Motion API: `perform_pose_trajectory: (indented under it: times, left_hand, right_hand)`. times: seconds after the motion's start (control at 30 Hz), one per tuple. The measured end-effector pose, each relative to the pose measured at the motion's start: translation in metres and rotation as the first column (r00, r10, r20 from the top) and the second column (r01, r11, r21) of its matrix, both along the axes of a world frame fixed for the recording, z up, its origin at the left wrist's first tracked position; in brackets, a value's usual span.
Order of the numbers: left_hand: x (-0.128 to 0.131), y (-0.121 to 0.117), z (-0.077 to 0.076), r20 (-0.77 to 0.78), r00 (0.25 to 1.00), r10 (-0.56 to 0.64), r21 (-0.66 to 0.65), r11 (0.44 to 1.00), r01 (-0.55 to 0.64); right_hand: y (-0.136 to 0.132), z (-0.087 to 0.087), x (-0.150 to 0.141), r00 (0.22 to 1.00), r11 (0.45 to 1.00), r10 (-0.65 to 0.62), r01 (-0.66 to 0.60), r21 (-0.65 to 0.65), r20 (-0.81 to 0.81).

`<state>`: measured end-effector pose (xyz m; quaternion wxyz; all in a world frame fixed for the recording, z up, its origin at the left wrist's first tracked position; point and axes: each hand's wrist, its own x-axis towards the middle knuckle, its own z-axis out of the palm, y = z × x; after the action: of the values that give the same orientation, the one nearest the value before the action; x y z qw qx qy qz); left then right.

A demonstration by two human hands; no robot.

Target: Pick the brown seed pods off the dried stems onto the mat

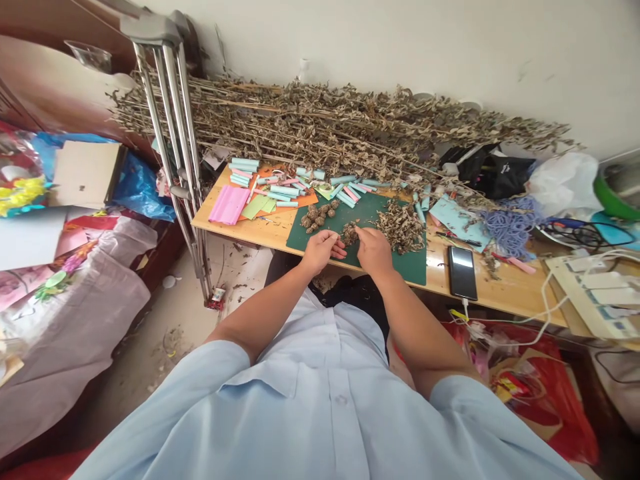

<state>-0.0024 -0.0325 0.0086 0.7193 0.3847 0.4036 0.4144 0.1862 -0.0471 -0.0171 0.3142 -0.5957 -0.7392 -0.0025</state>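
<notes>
Pinches a dried clump by its edge with the right hand, between both hands at the near part of the green mat. Presses thumb and fingertip of the left hand together just beside it; cannot tell about anything thin between them. Works between a cluster of round dried balls and a heap of loose dried leaves.

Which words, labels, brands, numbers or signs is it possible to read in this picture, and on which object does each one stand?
No text can be read.
Black bag: small white mark, too blurred to read.
Beige panel at the left: small dark mark, too small to read.
Phone: dark screen, no readable text.
</notes>
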Motion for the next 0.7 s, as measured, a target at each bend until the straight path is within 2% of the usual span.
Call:
perform_pose_trajectory:
  times: [0.2,0.4,0.5,0.6,0.7]
  left_hand:
    - [-0.002,0.0,0.004,-0.019,1.0,-0.01,0.002,1.0,0.01]
    - [-0.002,-0.001,0.004,-0.004,1.0,-0.004,-0.001,1.0,0.004]
    - [-0.002,0.0,0.003,0.007,1.0,-0.008,-0.02,1.0,0.008]
    - [0.001,0.005,0.001,0.01,1.0,0.001,-0.027,1.0,0.0]
    - [0.005,0.013,0.0,-0.027,1.0,0.007,0.056,0.998,-0.006]
  right_hand:
    - [-0.003,0.001,-0.002,0.972,0.998,-0.063,0.066,0.005,-0.226]
    - [-0.008,-0.009,-0.006,0.815,0.973,-0.23,0.189,-0.131,-0.533]
    - [-0.011,-0.012,-0.007,0.787,0.97,-0.241,0.217,-0.111,-0.568]
    - [-0.013,-0.012,-0.008,0.801,0.964,-0.239,0.264,-0.034,-0.549]
    - [-0.014,-0.011,-0.011,0.822,0.963,-0.23,0.268,-0.002,-0.522]
